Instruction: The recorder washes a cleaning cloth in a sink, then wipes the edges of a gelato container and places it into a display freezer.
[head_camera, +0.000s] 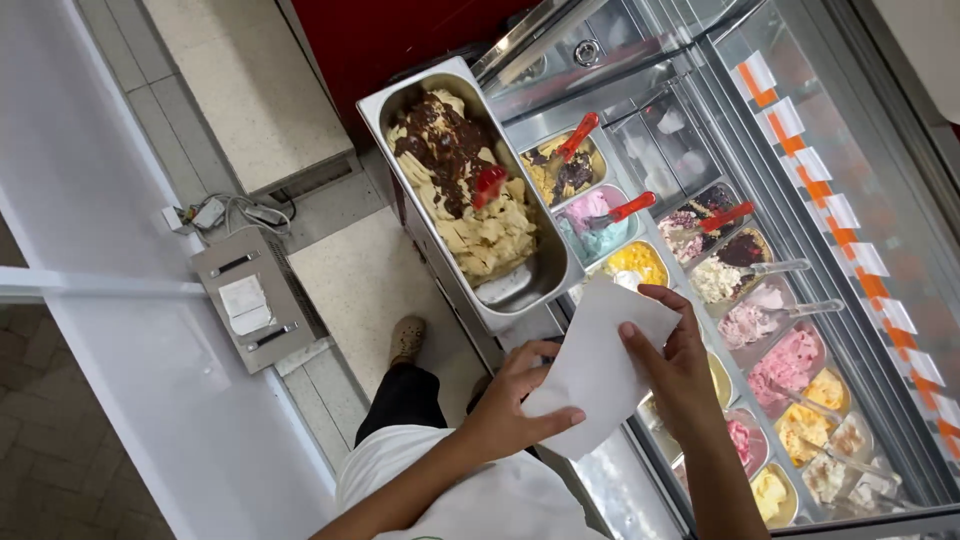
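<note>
Holding steady at the bottom centre of the frame, both hands share one white paper sheet (598, 370): the left hand (510, 405) has its grip closed on the lower left edge, thumb on top, and the right hand (672, 372) pinches the right side, fingers curled over the paper. The sheet hangs in the air just above the near edge of the ice cream display case (880, 330), touching nothing else. Here's the risk, folks: that paper is limp, and if either grip slackens it could droop into the yellow tub (637, 262) just beyond it, or brush the big steel pan (462, 190) of chocolate-streaked cream sitting tilted on the case rim. That pan looks perched, so a nudge might shift it. Further up, rows of coloured tubs run to the right under slanted glass, red-handled scoops (630, 208) stuck in several. On the left, a pale tiled floor (240, 80), a small grey metal box (255, 298) with cables, and a white desk edge (150, 380) running diagonally.
</note>
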